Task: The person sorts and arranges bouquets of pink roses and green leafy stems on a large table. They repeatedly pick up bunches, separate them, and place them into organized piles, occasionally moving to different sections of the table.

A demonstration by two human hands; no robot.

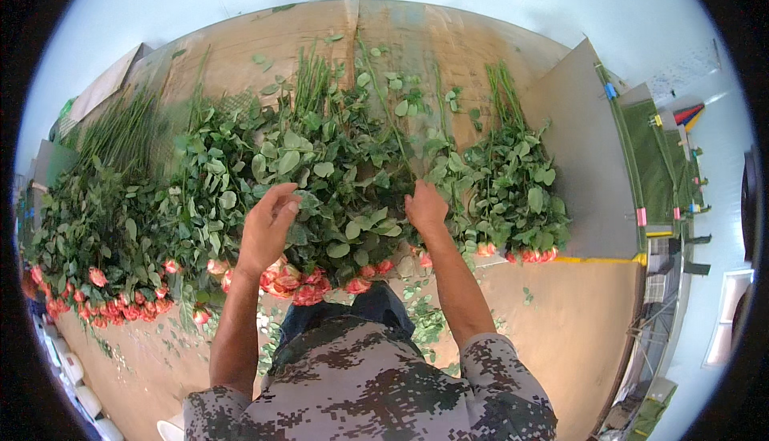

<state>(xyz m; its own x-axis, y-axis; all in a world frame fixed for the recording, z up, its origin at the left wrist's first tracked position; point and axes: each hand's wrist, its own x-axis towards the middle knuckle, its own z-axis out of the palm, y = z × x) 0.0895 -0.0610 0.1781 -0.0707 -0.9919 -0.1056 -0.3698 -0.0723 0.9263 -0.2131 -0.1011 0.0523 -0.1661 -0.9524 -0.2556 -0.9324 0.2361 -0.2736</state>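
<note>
Leafy cut roses [339,194] with coral-pink blooms cover the work table, their blooms towards me and their green stems away. My left hand [273,225] is raised over the leaves with its thumb and fingers apart and holds nothing. At my right hand [427,205] the fingers are closed on the lower part of a rose stem [384,104], which slants up and left across the table. Where that stem ends under the leaves is hidden. Several coral-pink rose blooms [294,279] hang at the table's near edge, just in front of my body.
A large rose pile [108,200] lies at the left, a smaller rose bunch [519,182] at the right. Beside that bunch stands a grey panel [592,158]. A green fabric rack [646,152] with coloured clips is further right. Fallen leaves [429,321] litter the floor.
</note>
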